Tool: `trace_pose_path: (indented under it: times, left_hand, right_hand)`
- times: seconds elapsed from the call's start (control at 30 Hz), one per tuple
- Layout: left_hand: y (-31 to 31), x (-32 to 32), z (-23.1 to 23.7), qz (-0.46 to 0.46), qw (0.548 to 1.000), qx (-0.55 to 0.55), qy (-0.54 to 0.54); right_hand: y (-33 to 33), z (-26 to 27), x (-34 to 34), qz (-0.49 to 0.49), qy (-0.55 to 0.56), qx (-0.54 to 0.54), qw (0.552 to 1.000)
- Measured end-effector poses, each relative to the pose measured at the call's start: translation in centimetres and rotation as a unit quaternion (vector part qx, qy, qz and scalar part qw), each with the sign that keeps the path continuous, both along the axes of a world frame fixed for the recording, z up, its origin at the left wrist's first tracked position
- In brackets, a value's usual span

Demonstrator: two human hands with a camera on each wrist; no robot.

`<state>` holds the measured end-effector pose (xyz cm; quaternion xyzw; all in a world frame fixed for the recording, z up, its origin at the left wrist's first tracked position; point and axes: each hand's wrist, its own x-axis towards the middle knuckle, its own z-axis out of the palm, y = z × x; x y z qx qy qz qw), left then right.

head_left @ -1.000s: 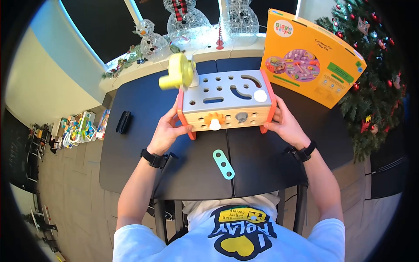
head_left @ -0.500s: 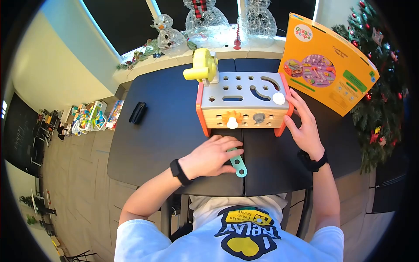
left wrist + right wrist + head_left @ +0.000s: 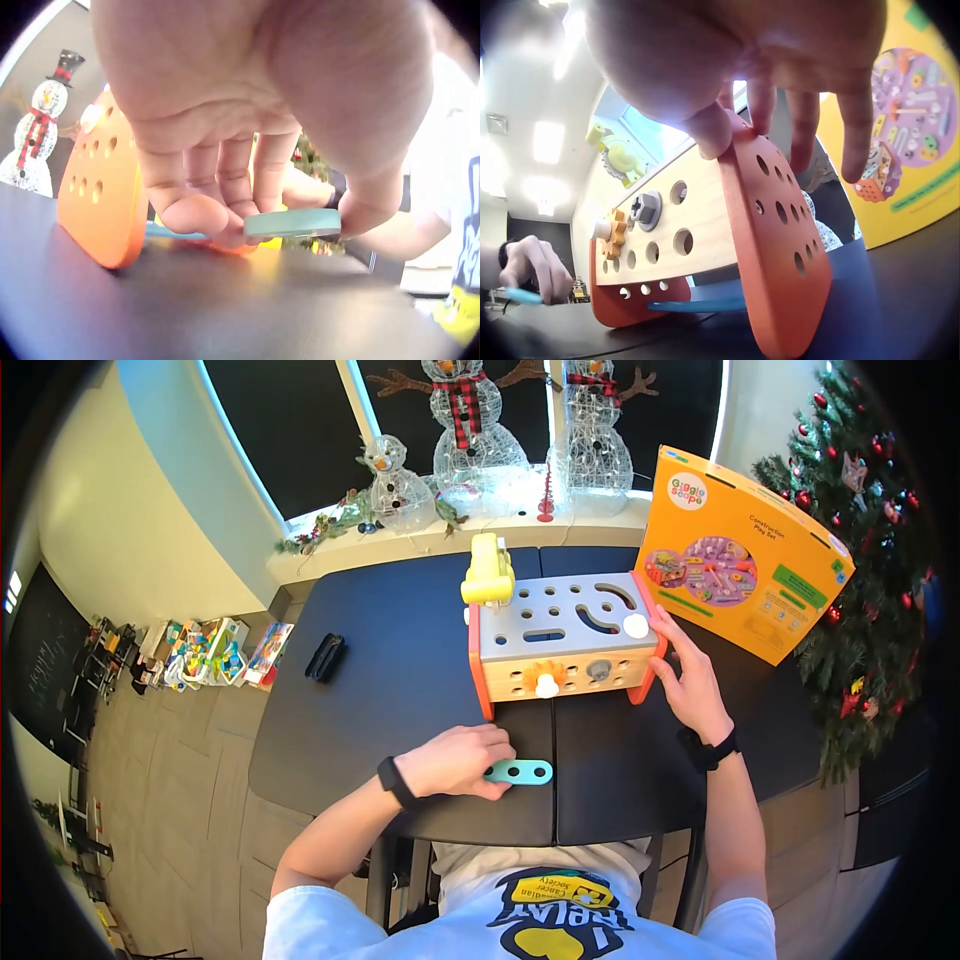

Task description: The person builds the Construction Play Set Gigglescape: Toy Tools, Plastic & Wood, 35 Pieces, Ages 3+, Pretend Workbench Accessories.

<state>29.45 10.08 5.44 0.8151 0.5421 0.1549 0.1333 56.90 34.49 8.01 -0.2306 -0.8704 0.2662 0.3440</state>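
Observation:
My left hand point(image 3: 456, 762) pinches one end of a teal toy strip with holes point(image 3: 530, 772), between thumb and fingertips. In the left wrist view, the strip point(image 3: 292, 223) appears edge-on, low over the dark tabletop. In front of it stands a wooden toy workbench point(image 3: 580, 678) with a grey top and red side panels. My right hand point(image 3: 695, 685) rests at its right panel point(image 3: 776, 225), thumb on the front edge and the other fingers extended. An orange gear point(image 3: 546, 676) with a white peg and a grey bolt point(image 3: 599, 671) sit on the front face. A yellow toy saw point(image 3: 488, 570) rises from the back left corner.
An orange play-set box point(image 3: 745, 555) stands at the back right, beside a decorated tree point(image 3: 870, 630). A small black case point(image 3: 326, 658) lies on the table's left side. Under the workbench shows a flat blue piece point(image 3: 697, 307). Snowman figures point(image 3: 478, 445) line the window sill.
My left hand left the workbench's left side, came down to the teal strip and took hold of it; the strip turned sideways. My right hand stayed at the right panel.

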Motion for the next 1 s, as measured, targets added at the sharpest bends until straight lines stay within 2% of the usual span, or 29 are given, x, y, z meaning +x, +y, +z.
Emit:
trace_pose_path:
  times: [0.1,0.23,0.27,0.37,0.47,0.67,0.87,0.97,1.0]
  left_hand:
    - [-0.4,-1.4,3.8,0.006,0.994,0.055,-0.09]
    - [1.3,-3.6,8.0,0.056,0.978,0.192,-0.051]
    - [1.9,-4.3,8.4,0.062,0.979,0.193,-0.023]
    - [4.4,-5.7,8.3,0.071,0.978,0.196,-0.009]
    - [5.8,-6.4,8.0,0.081,0.988,0.131,-0.025]
    - [6.2,-6.5,8.3,0.089,0.989,0.111,-0.028]
    - [4.8,-6.8,7.8,0.117,0.971,0.204,-0.053]
    - [1.8,-10.0,6.7,0.241,0.938,0.246,-0.038]
    - [0.7,-12.4,5.6,0.313,0.919,0.24,-0.015]
  right_hand:
    - [0.6,-0.4,-0.1,0.005,0.004,-0.002,1.0]
    - [0.8,-1.0,-0.3,0.008,0.012,-0.057,0.998]
    - [0.9,-1.1,-0.4,0.012,0.018,-0.054,0.998]
    - [1.0,-1.5,-0.4,0.017,0.028,-0.047,0.998]
    - [1.0,-1.4,-0.3,0.016,0.026,-0.042,0.999]
    - [0.9,-1.5,-0.5,0.003,0.022,-0.057,0.998]
    - [0.7,-2.1,-0.2,0.003,0.007,-0.123,0.992]
    - [-0.3,-2.3,-0.1,-0.017,0.029,-0.088,0.996]
    - [-0.8,-2.1,0.2,-0.033,0.031,-0.068,0.997]
